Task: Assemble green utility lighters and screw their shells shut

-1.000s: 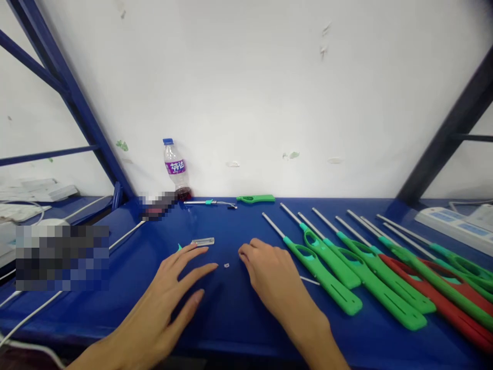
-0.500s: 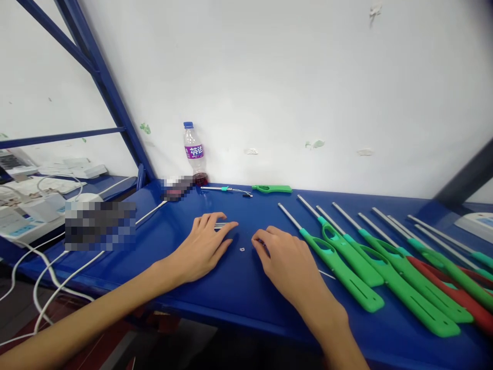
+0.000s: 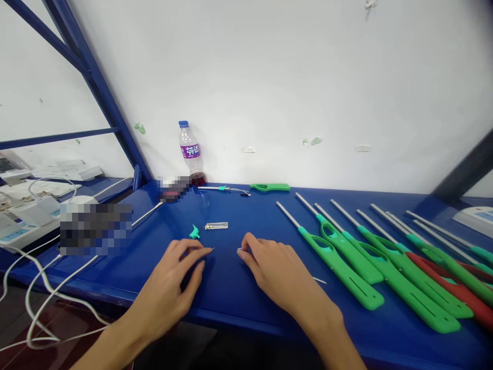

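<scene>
My left hand rests low over the blue table with its thumb and index finger apart and nothing between them. A tiny thin piece shows at its index fingertip; whether they touch I cannot tell. Beyond that hand lie a teal trigger and a clear fuel tank with a metal end. My right hand is closed in a pinch on a small white piece, mostly hidden by the fingertips. A thin rod lies beside the right wrist.
Several green lighters with long metal barrels lie on the right, with red ones among them. At the wall are a green handle shell, a barrel with wires and a bottle. White cables run along the left.
My left hand has drawn back toward me and left, uncovering the tank and the teal trigger. My right hand has shifted left and pinched the small white piece that lay on the table.
</scene>
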Tool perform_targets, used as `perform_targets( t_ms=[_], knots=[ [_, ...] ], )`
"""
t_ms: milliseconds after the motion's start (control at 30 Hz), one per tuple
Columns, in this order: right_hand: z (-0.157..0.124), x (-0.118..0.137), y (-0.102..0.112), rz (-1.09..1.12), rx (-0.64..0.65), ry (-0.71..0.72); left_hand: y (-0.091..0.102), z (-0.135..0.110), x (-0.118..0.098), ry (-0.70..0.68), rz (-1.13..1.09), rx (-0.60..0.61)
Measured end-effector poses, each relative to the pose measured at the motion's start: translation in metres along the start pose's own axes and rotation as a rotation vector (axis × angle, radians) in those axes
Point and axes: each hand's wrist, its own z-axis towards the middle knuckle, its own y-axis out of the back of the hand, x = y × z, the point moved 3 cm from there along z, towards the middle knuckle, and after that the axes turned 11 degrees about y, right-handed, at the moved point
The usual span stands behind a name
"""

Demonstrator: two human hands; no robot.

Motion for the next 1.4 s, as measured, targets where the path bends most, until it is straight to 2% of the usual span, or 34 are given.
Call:
perform_targets(
  t_ms=[100, 233, 400, 833, 967, 1133, 1200, 1300, 1400],
  knots=[
    [0.002, 0.001, -0.001, -0.02, -0.001, -0.023, -0.006, -0.024, -0.006, -0.052, 0.053, 0.101],
    [0.002, 0.003, -0.005, -0.042, -0.005, -0.011, -0.011, -0.029, -0.005, -0.041, 0.127, 0.187],
    [0.001, 0.001, -0.005, -0.027, -0.023, -0.022, -0.014, -0.023, -0.002, 0.035, 0.094, 0.154],
    [-0.001, -0.002, -0.001, -0.004, -0.034, -0.058, -0.021, -0.012, 0.002, 0.076, 0.092, 0.105],
    [-0.009, -0.022, 0.017, -0.064, -0.05, -0.184, -0.022, -0.016, 0.003, 0.092, 0.076, 0.073],
    [-0.038, -0.071, 0.039, -0.194, -0.058, -0.557, -0.023, -0.017, 0.004, 0.109, 0.05, 0.028],
    [-0.048, -0.085, 0.042, -0.207, -0.057, -0.657, -0.023, -0.017, 0.004, 0.112, 0.043, 0.007],
    [-0.053, -0.091, 0.041, -0.177, -0.063, -0.686, -0.022, -0.016, 0.002, 0.107, 0.041, -0.014],
    [-0.047, -0.086, 0.038, -0.135, -0.075, -0.666, -0.021, -0.016, 0.001, 0.098, 0.049, -0.026]
  ],
)
